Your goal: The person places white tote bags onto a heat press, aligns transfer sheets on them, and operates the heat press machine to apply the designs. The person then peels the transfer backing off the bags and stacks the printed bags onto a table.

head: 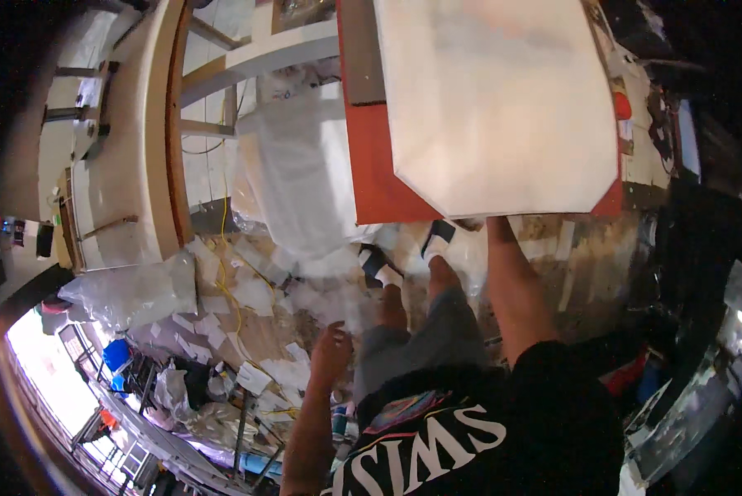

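A large white sheet or panel (507, 124) with cut-off corners lies over a red board (374, 167), which shows along its left side and at its lower corners. My right forearm reaches up to the near edge of the white sheet. The right hand itself is hidden beneath or behind that edge, so its grip cannot be made out. My left hand (332, 350) hangs low beside my left leg, away from the board. Its fingers are loosely bent and nothing shows in them. A grey panel (365, 56) lies on the red board, left of the white sheet.
White fabric or sheeting (303, 167) drapes down left of the board. Paper scraps (253, 294) and a yellow cord (225, 285) litter the floor near my feet. A long pale bench (123, 155) stands at left, with a clear plastic bag (135, 294) below it.
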Demonstrator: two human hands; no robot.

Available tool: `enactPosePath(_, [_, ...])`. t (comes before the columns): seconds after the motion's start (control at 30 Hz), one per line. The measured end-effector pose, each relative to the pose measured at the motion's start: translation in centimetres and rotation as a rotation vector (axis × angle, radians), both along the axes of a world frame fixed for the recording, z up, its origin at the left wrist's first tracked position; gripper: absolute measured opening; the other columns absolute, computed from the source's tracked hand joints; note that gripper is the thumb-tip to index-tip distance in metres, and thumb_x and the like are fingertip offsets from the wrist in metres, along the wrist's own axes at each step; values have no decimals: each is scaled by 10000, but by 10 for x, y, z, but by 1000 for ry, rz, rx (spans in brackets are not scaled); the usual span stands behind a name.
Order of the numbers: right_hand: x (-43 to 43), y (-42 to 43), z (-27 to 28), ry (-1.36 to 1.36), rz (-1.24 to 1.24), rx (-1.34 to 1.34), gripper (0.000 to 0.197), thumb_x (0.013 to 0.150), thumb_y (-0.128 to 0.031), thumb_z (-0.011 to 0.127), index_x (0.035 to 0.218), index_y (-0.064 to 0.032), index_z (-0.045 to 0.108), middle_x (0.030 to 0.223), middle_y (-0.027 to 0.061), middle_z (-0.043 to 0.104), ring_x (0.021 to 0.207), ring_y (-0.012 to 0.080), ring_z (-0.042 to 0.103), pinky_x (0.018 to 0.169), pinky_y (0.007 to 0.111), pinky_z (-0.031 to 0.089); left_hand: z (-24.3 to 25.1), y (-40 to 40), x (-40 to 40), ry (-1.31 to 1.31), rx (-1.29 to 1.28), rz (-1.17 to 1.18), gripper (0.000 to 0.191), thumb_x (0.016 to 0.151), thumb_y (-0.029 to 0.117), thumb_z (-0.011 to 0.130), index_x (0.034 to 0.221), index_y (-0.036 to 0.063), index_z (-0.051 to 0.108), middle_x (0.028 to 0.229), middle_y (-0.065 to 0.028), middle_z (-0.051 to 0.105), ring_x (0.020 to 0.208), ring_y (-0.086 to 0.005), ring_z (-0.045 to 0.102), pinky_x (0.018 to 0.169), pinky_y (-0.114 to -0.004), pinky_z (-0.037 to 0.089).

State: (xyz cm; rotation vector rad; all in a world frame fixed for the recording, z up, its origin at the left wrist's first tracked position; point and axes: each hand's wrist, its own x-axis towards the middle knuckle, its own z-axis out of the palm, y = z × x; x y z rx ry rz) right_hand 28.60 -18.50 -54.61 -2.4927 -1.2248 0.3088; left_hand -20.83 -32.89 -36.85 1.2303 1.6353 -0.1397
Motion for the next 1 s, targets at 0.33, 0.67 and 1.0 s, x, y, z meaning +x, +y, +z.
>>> enactPosePath(0.33, [-53, -84, 339, 537, 692, -69, 146, 864, -72, 650, 988, -26, 713, 952, 198, 694, 869, 385, 673, 800, 429, 543, 137, 109, 177, -562, 208, -185, 413, 888, 300, 733, 1160, -4, 672, 1065, -198, 715, 1059, -358, 675, 884, -427, 543])
enactPosePath(0.67, [65, 31, 454, 198, 482, 388, 417, 884, -144, 663, 1272, -4, 600, 1211, 223, 637, 1134, 399, 606, 992, 448, 488, 195, 310, 262, -571, 647, -7, 235, 918, 195, 663, 1001, -24, 649, 854, -170, 714, 777, -268, 693, 741, -391, 539])
enactPosePath(1.0, [81, 94, 407, -75, 598, 596, 574, 854, -128, 678, 1371, 32, 488, 1414, 242, 479, 1343, 429, 421, 1151, 522, 324, 199, 409, 325, -110, 920, 31, 338, 880, 105, 670, 1193, -17, 639, 997, -250, 717, 961, -393, 701, 827, -447, 547])
